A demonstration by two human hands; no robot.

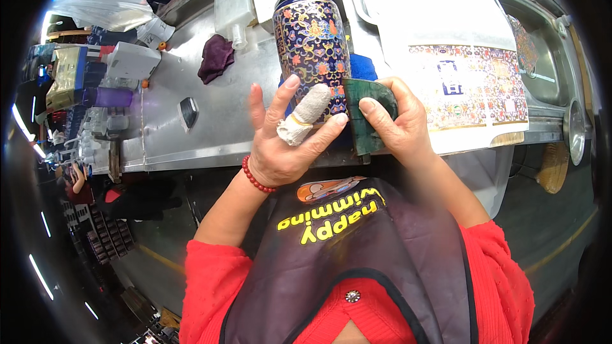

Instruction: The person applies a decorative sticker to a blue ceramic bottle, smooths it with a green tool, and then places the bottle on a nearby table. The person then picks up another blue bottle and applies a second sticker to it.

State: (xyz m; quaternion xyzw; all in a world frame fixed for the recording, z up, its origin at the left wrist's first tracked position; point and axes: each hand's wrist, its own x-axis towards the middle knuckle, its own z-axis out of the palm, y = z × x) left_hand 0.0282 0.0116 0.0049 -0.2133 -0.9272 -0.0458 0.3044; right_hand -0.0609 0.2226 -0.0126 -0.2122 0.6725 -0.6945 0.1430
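Note:
A dark blue bottle (312,41) with a colourful floral pattern lies on the metal bench, its neck pointing away from me. My left hand (277,146) rests against its near end with the fingers spread. One of those fingers wears a grey fabric cover, and a red bead bracelet circles the wrist. Between the thumb and fingers of my right hand (408,121) is a dark green scraper (366,130), its straight edge against the bottle's right side. A blue cloth (362,67) shows under and beside the bottle.
White sheets with printed floral panels (491,92) lie to the right, before a metal sink (548,44). On the left are a purple cloth (217,57), a small dark object (189,112) and a clear plastic bin (233,3). Boxes and a plastic bag (105,6) crowd the far left.

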